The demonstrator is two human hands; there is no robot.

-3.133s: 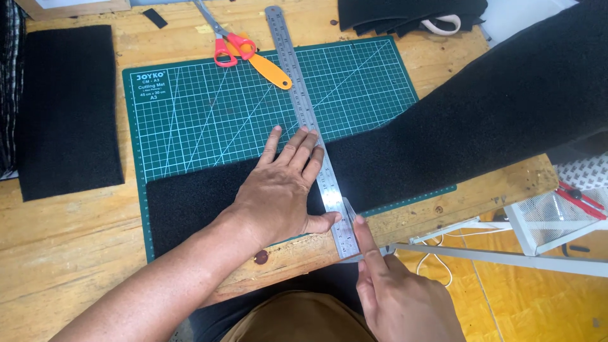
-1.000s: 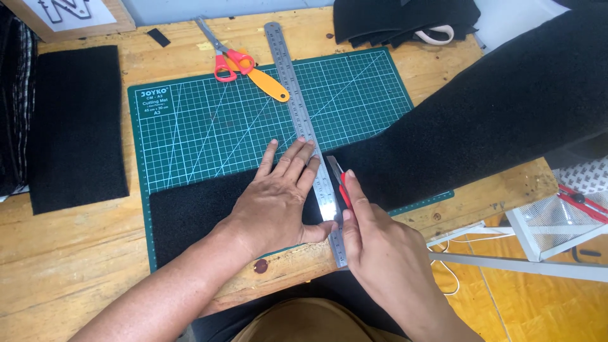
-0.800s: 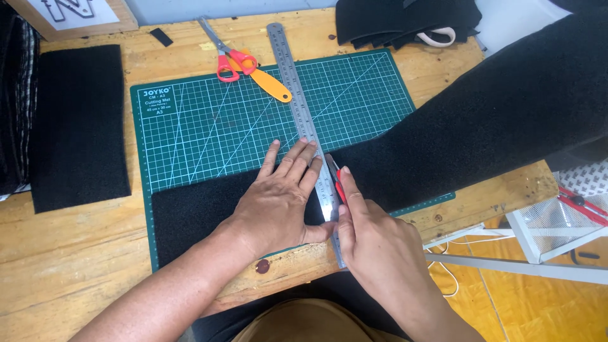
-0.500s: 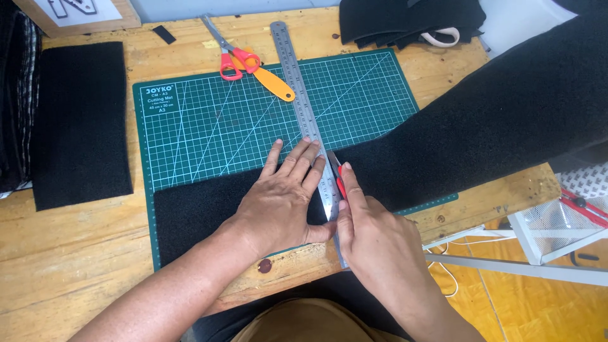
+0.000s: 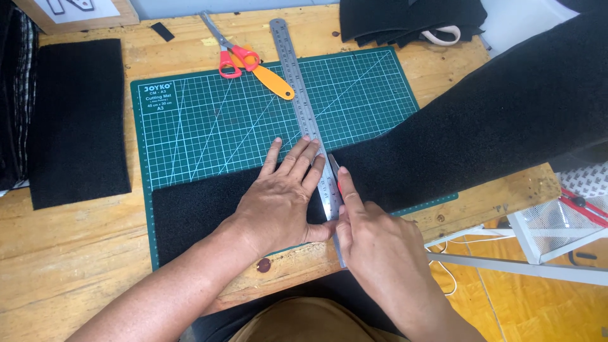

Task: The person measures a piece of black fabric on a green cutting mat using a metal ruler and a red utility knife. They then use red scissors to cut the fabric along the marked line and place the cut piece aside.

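Left hand (image 5: 285,202) pressed flat, fingers spread, pinning long steel ruler (image 5: 308,123) across black felt strip (image 5: 468,136), which stops slipping. Right hand (image 5: 373,244) clamped on red-handled cutter (image 5: 335,174), blade riding the ruler's edge as guide.

The steel ruler (image 5: 303,101) is brushed metal with a dull shine; at its 7 o'clock lies matt, fuzzy black felt (image 5: 202,202) on a smooth rubbery green cutting mat (image 5: 209,120). The wooden table (image 5: 69,253) looks raw and grainy; at 11 o'clock, scissors (image 5: 244,60) have glossy plastic handles
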